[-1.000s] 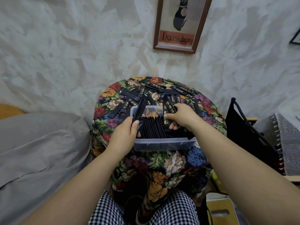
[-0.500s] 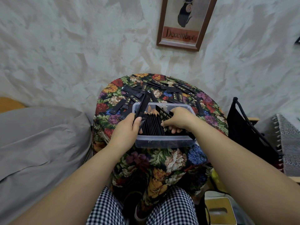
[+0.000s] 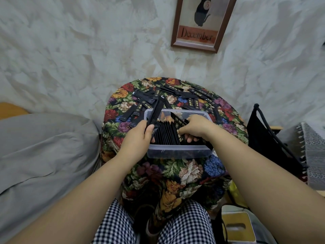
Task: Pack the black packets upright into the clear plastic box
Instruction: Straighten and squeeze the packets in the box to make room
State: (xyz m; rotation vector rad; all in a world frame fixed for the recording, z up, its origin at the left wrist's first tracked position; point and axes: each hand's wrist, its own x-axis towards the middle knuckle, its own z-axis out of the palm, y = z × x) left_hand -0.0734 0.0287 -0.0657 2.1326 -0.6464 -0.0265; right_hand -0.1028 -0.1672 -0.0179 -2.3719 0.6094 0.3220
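A clear plastic box (image 3: 177, 154) stands on the flowered round table (image 3: 190, 171). A row of black packets (image 3: 167, 133) stands upright inside it. My left hand (image 3: 139, 136) grips a long black packet (image 3: 155, 111) that sticks up and away over the box's left side. My right hand (image 3: 195, 127) reaches into the box from the right and pinches a black packet with gold print (image 3: 178, 123) at the end of the row. Several loose black packets (image 3: 191, 101) lie scattered on the cloth behind the box.
A grey cushion (image 3: 44, 152) lies to the left of the table. A black bag (image 3: 267, 138) stands to the right, with a fringed rug (image 3: 314, 152) beyond it. A framed December picture (image 3: 200, 23) hangs on the wall. A yellow-topped container (image 3: 237, 226) sits on the floor at lower right.
My right hand has brought a packet from the table behind the box down into the box beside the row. My left hand has stayed at the box's left side with its packet.
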